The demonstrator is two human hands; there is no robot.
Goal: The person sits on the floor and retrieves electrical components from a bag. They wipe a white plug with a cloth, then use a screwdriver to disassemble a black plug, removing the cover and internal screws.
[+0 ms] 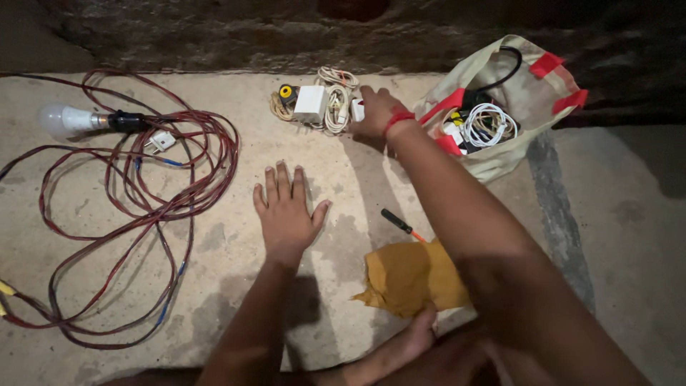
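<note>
The right hand (375, 109) rests open-fingered on a small white plug (357, 109), while the left hand (287, 212) lies flat, released.

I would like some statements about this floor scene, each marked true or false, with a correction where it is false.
1. The left hand lies flat on the floor with fingers spread. True.
2. The right hand reaches into the cloth bag. False: it rests at the small white items beside the coiled cords, outside the bag.
3. A light bulb in a black holder lies at the end of the reddish wire. True.
4. The screwdriver lies inside the bag. False: it lies on the floor by the yellow-brown cloth.
5. The right wrist wears a red band. True.
</note>
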